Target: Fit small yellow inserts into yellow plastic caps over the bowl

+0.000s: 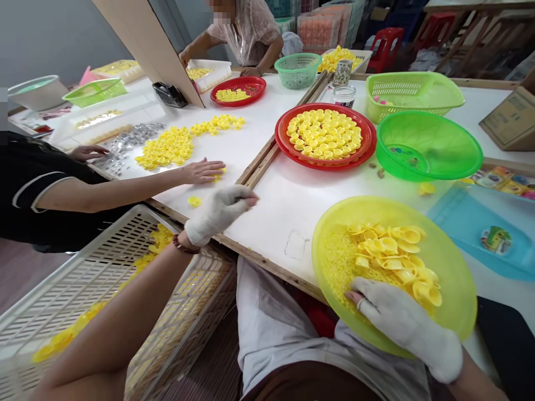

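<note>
My left hand (223, 211), in a white glove with bare fingertips, is raised over the table edge near the wooden strip. Its fingers are pressed together, and anything between them is too small to make out. A yellow-green basin (334, 223) stands at the right front, holding small yellow granules (338, 256) and a heap of yellow cups (388, 245). My right hand (384, 306), gloved too, is inside the basin at its near side, fingers curled at the granules; what they hold is hidden. Beyond the basin, a red tray (284, 136) carries many yellow cups (324, 133).
A green bowl (430, 145), a glass jar (344, 96) and a blue tray (480, 228) stand around. A white crate (96, 267) is at my left. One person's hand (204, 171) reaches in from the left; another person (251, 33) sits across.
</note>
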Available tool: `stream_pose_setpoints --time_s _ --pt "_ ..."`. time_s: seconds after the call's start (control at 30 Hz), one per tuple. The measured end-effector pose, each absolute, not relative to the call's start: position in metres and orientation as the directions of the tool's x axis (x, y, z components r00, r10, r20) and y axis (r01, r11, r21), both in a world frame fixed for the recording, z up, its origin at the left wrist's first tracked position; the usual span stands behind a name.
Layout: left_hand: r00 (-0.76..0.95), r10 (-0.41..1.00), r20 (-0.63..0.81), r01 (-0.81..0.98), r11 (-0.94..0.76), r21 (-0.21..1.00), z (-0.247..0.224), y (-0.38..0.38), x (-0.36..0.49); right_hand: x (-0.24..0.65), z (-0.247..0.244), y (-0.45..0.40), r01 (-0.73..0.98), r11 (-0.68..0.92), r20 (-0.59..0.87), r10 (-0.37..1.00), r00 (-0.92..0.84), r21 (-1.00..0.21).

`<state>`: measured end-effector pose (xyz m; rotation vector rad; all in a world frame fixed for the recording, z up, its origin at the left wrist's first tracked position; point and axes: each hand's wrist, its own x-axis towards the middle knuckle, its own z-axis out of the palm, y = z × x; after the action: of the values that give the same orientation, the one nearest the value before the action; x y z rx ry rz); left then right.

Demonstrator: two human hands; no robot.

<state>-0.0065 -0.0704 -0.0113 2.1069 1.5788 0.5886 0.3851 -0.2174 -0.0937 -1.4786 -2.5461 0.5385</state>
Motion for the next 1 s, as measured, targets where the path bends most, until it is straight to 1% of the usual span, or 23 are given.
stream_pose_setpoints --time_s 0.03,0.07,0.1,0.13,0.17,0.2,0.23,0.27,0.3,0.33,0.47,0.53,0.6,0.73,0.83,0.9,1.0 --pt "0.354 0.929 0.105 0.671 -0.331 0.663 -0.005 -0.069 0.009 0.385 -0.093 -0.217 0.807 0.446 -0.081 0.855 -0.512 -0.388" --pt "0.417 0.896 0.154 0.588 -0.395 0.706 -0.001 -0.065 0.021 0.385 -0.091 -0.217 0.814 0.426 -0.124 0.853 -0.507 -0.394" --pt "0.443 0.874 0.198 0.568 -0.445 0.693 0.001 -0.058 0.028 0.384 -0.090 -0.217 0.825 0.403 -0.161 0.854 -0.494 -0.396" --pt "0.446 0.871 0.208 0.636 -0.471 0.611 -0.001 -0.050 0.032 0.383 -0.089 -0.217 0.837 0.382 -0.184 0.859 -0.478 -0.392" --pt "0.435 0.882 0.184 0.744 -0.466 0.479 -0.005 -0.040 0.032 0.382 -0.088 -0.218 0.845 0.371 -0.197 0.861 -0.468 -0.386" --pt "0.412 0.901 0.135 0.842 -0.433 0.322 -0.012 -0.031 0.030 0.381 -0.087 -0.218 0.847 0.371 -0.199 0.861 -0.467 -0.381" --pt "0.383 0.921 0.069 0.905 -0.389 0.170 -0.021 -0.021 0.027 0.380 -0.087 -0.218 0.844 0.378 -0.195 0.859 -0.472 -0.380" --pt "0.351 0.936 -0.005 0.935 -0.351 0.049 -0.031 -0.014 0.025 0.379 -0.086 -0.219 0.839 0.385 -0.190 0.857 -0.480 -0.384" --pt "0.320 0.945 -0.067 0.946 -0.323 -0.029 -0.042 -0.008 0.023 0.379 -0.086 -0.218 0.836 0.386 -0.188 0.855 -0.483 -0.389" --pt "0.296 0.949 -0.109 0.950 -0.305 -0.071 -0.053 -0.004 0.022 0.378 -0.085 -0.218 0.837 0.380 -0.191 0.857 -0.479 -0.393" --pt "0.206 0.963 -0.172 0.956 -0.236 -0.175 -0.087 -0.005 0.028 0.378 -0.085 -0.217 0.848 0.356 -0.215 0.861 -0.460 -0.392" --pt "0.171 0.969 -0.178 0.959 -0.205 -0.195 -0.093 -0.007 0.032 0.379 -0.086 -0.217 0.849 0.357 -0.220 0.859 -0.462 -0.389" --pt "0.154 0.971 -0.184 0.963 -0.189 -0.190 -0.093 -0.005 0.035 0.379 -0.087 -0.217 0.848 0.360 -0.217 0.859 -0.464 -0.390" --pt "0.147 0.975 -0.166 0.973 -0.172 -0.151 -0.084 0.005 0.030 0.380 -0.087 -0.216 0.844 0.355 -0.225 0.855 -0.467 -0.402" --pt "0.134 0.982 -0.135 0.982 -0.150 -0.114 -0.077 0.011 0.020 0.379 -0.085 -0.216 0.844 0.377 -0.217 0.851 -0.478 -0.382" --pt "0.157 0.978 -0.139 0.983 -0.169 -0.076 -0.076 0.009 0.017 0.378 -0.084 -0.216 0.845 0.390 -0.210 0.850 -0.483 -0.365" --pt "0.247 0.954 -0.171 0.968 -0.251 0.001 -0.080 -0.006 0.021 0.379 -0.085 -0.217 0.843 0.390 -0.208 0.850 -0.484 -0.371"
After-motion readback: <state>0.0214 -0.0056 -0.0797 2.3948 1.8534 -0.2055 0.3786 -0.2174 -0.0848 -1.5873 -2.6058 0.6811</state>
